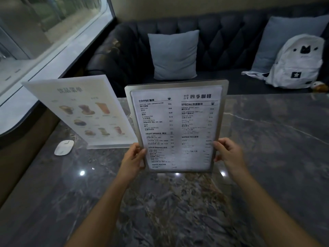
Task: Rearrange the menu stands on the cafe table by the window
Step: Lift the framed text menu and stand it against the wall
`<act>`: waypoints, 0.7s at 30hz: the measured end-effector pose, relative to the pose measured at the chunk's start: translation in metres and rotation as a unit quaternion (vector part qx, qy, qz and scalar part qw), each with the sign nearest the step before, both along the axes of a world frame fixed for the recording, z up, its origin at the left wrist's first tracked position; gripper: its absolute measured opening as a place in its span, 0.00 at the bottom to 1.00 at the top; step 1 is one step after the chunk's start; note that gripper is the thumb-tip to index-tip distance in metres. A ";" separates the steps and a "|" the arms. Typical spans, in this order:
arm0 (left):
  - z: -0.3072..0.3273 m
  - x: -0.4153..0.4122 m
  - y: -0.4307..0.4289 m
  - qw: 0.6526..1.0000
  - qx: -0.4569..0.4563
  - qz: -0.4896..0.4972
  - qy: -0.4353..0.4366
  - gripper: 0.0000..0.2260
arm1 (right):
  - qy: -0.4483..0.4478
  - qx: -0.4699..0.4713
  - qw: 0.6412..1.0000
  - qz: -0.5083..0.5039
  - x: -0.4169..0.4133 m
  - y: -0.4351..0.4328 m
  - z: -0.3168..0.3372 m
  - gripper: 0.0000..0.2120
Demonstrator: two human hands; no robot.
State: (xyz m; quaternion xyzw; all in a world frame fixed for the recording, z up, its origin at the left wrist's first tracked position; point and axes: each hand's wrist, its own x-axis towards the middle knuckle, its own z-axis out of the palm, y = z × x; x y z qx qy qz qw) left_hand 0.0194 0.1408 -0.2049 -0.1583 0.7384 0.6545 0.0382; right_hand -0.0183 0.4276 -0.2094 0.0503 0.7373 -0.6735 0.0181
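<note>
metal-framed menu stand [178,125]: upright, printed text side facing the camera, held over the near middle of the marble table [267,139]; whether its bottom edge touches the tabletop cannot be told. left hand [132,162]: closed on the frame's lower left edge. right hand [228,154]: closed on the lower right edge. picture menu stand [80,111]: clear holder with drink photos, standing on the table to the left, toward the window [44,24], just behind the held stand's left edge. small white oval object [64,147]: flat on the table beside it. dark tufted sofa [222,41] beyond, bearing a grey cushion [175,54] and a white backpack [297,63].
</note>
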 end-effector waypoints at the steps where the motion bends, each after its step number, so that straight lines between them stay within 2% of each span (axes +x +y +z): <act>1: 0.000 0.000 0.000 1.000 0.001 0.007 0.001 0.06 | -0.004 0.000 1.000 -0.001 0.000 0.000 0.000 0.05; 7: 0.000 0.016 -0.001 0.999 0.050 0.006 0.000 0.06 | -0.020 -0.018 0.999 -0.023 0.002 -0.004 0.003 0.06; 13: 0.005 0.044 0.006 0.998 0.036 0.049 0.008 0.08 | -0.031 -0.055 0.997 -0.044 0.026 -0.010 0.011 0.06; 21: 0.025 0.087 0.001 0.993 0.079 0.080 0.035 0.07 | 0.009 -0.075 0.996 -0.048 0.061 -0.028 0.041 0.06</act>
